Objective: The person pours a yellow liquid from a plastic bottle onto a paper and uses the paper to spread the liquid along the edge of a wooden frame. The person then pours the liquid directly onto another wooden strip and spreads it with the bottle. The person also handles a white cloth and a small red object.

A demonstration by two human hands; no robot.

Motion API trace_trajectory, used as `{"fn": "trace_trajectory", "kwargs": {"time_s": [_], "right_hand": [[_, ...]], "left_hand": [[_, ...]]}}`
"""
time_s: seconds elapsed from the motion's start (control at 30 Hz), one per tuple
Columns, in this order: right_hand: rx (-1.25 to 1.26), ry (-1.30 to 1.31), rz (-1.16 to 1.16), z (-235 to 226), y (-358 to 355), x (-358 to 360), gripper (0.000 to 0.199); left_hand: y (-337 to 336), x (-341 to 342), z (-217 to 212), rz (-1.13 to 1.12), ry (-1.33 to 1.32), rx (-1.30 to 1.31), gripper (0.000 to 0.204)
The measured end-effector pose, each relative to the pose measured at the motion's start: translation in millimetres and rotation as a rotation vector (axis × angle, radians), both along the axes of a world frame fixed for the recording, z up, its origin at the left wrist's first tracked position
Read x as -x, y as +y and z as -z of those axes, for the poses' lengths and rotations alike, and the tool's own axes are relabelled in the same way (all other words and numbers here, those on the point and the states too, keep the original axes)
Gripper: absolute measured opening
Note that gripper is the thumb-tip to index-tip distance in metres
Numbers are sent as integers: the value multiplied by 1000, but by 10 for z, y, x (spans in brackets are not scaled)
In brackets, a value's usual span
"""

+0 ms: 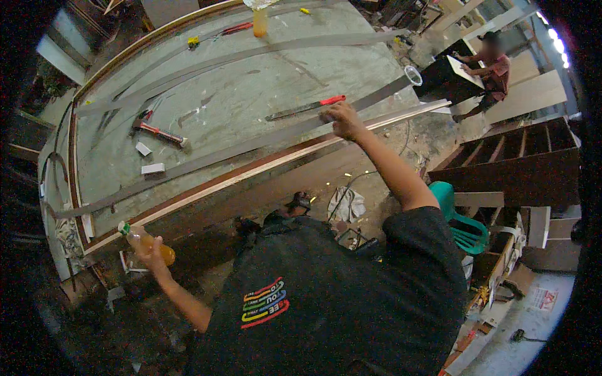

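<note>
My left hand (pixel 149 255) is wrapped round a clear plastic bottle (pixel 168 253) of amber liquid with a green cap, held tilted off the table's near left corner. A long grey edging strip (pixel 238 154) lies along the near side of the table. Over this strip is my right hand (pixel 342 120), its fingers curled; what they pinch, if anything, is hidden. Just beyond that hand lies a long dark blade tool with a red handle (pixel 332 99). A clear ring (pixel 412 76) sits at the strip's far right end.
On the table (pixel 219 119) lie a hammer (pixel 160 131), small white blocks (pixel 152 168), another grey strip (pixel 251 51) and a second bottle (pixel 259 24). A wooden edge rail (pixel 269 167) borders it. Right are a green plastic chair (pixel 461 225), a dark slatted frame (pixel 508 156) and another person (pixel 495 72).
</note>
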State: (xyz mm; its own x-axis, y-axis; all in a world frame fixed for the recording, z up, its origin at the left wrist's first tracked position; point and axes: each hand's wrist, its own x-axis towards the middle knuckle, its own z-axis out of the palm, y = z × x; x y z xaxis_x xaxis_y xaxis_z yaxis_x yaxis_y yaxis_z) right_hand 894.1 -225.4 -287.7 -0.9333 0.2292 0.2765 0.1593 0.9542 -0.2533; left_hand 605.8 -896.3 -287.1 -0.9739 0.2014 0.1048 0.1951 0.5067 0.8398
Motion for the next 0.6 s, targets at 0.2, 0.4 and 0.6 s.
{"fn": "trace_trajectory", "kwargs": {"time_s": [0.2, 0.4, 0.6], "right_hand": [[5, -177, 288, 320, 684, -390, 45], [32, -353, 417, 480, 955, -543, 36], [6, -429, 578, 760, 1407, -719, 44]], "left_hand": [[331, -65, -227, 14, 87, -133, 70], [599, -170, -405, 22, 75, -170, 60], [729, -382, -587, 7, 9, -168, 61]]}}
